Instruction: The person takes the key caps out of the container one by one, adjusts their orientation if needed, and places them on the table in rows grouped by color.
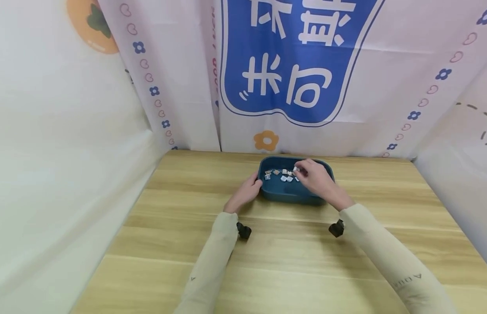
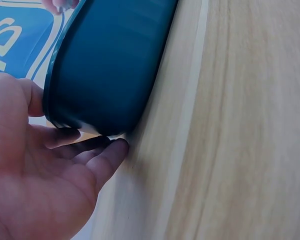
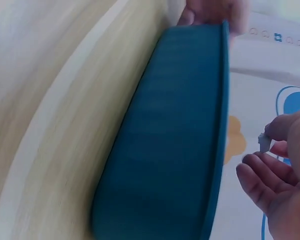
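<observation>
A dark blue tray (image 1: 290,197) with raised walls stands toward the back of the table. Several small, squarish white and brown pieces (image 1: 284,178) lie inside it. My left hand (image 1: 247,191) holds the tray's left end; in the left wrist view, the thumb is at the rim and the fingers bend against the end wall. Over the right part of the tray, my right hand (image 1: 315,176) pinches a small whitish piece (image 3: 263,142) between thumb and fingertips. In the right wrist view that piece is above the rim. My right hand hides part of the tray's contents.
The wooden table (image 1: 282,261) extends in front of and beside the tray. Right behind it hangs a printed curtain (image 1: 345,139) with a blue sign pattern. Pale cloth walls (image 1: 70,152) border the table on both sides.
</observation>
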The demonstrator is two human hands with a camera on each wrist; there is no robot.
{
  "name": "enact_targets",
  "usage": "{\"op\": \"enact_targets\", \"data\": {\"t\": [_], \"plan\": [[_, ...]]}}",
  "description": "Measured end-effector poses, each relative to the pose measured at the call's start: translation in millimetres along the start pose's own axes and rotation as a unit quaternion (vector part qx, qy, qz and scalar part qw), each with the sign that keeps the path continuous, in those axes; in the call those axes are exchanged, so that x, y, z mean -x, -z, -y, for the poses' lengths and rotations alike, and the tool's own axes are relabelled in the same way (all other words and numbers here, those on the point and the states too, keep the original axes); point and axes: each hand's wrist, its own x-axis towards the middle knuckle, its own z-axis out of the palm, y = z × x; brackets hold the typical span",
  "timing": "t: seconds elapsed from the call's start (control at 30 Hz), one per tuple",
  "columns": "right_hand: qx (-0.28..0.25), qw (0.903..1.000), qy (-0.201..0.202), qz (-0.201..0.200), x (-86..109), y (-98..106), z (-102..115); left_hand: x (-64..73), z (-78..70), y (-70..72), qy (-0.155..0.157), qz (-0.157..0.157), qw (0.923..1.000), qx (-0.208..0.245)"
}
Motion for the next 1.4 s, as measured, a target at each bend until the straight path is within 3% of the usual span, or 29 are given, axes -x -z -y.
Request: {"op": "enact_targets", "data": {"t": [0.17, 0.6, 0.93, 1.4], "plan": [[-0.019, 0.9997, 0.005, 0.017, 9.2, 6, 9, -3.6, -1.6, -3.7, -0.008, 0.003, 1.0, -0.001], [-0.054, 0.995, 0.081, 0.024, 20.0, -1, 37, -1.3, -2.0, 1.6, 0.0, -0.003, 0.9999, 0.016], [-0.053, 0.9931, 0.096, 0.042, 28.6, -8, 50, -1.2, -0.9, 1.0, 0.029, 0.002, 0.9994, 0.019], [-0.057, 0.9868, 0.113, 0.101, 40.4, -18, 65, -2.3, 2.7, -1.4, 0.007, -0.009, 0.9996, 0.026]]}}
